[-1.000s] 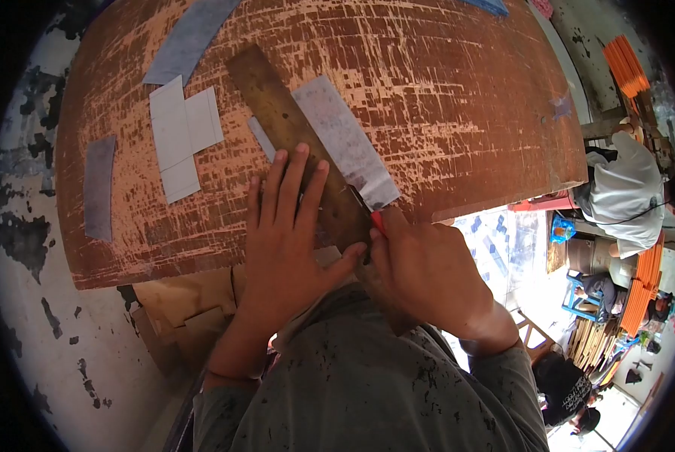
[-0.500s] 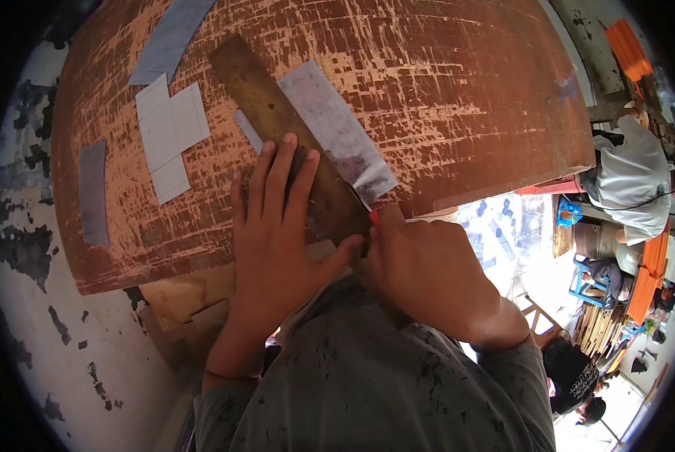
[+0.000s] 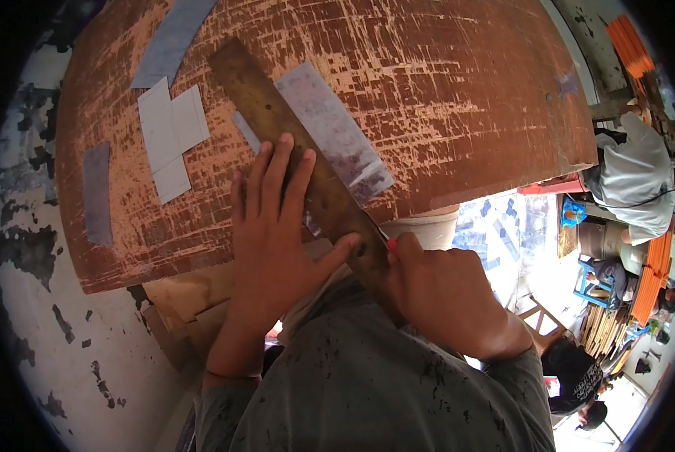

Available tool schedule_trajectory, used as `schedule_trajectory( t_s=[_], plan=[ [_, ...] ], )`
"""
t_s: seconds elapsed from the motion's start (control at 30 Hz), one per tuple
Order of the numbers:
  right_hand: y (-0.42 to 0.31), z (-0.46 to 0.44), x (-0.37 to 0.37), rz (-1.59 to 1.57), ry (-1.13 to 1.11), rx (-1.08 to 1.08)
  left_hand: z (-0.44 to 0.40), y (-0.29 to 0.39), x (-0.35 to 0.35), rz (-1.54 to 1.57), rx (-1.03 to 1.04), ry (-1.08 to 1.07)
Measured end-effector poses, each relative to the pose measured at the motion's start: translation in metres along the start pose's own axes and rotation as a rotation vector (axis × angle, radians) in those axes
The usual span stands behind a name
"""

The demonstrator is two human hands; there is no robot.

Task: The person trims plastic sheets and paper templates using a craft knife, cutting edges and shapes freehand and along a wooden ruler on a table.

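Observation:
A long brown straightedge (image 3: 258,94) lies slanted across the scored board (image 3: 458,83), its near end reaching past the board's edge toward my body. My left hand (image 3: 273,233) rests flat on it with the fingers spread. A grey rectangular sheet (image 3: 333,124) sits along the straightedge's right side, and a thin grey sliver shows on its left. My right hand (image 3: 446,294) is closed around a red-handled knife (image 3: 391,245). The thin blade points up along the straightedge's right edge, just below the near end of the grey sheet.
White card with pencil lines (image 3: 168,128) lies left of the straightedge. A grey strip (image 3: 97,192) and a larger grey piece (image 3: 173,45) are near it. A peeling wall (image 3: 32,301) stands at left. Other people (image 3: 635,177) are at the right, near stacked wood strips (image 3: 601,329).
My right hand has moved down and right with the knife, along the straightedge toward my body. The blade has left the sheet's near corner. My left hand stays on the straightedge.

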State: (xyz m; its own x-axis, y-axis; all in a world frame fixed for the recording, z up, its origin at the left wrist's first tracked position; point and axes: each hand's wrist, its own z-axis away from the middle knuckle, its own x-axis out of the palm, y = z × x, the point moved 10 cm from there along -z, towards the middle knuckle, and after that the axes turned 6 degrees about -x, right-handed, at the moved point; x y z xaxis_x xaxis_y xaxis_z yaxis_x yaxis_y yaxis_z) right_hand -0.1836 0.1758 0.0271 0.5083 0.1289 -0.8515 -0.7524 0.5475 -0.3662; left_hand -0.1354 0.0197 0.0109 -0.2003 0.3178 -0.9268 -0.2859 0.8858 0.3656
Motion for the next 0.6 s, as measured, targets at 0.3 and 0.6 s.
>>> schedule_trajectory(
  t_s=[0.3,0.6],
  plan=[
    [0.002,-0.026,-0.018,-0.149,0.257,-0.036,0.000,0.000,0.001,0.062,0.014,0.015],
    [-0.008,-0.033,-0.026,-0.114,0.264,-0.079,0.001,-0.002,0.004,0.078,-0.001,0.012]
  ],
)
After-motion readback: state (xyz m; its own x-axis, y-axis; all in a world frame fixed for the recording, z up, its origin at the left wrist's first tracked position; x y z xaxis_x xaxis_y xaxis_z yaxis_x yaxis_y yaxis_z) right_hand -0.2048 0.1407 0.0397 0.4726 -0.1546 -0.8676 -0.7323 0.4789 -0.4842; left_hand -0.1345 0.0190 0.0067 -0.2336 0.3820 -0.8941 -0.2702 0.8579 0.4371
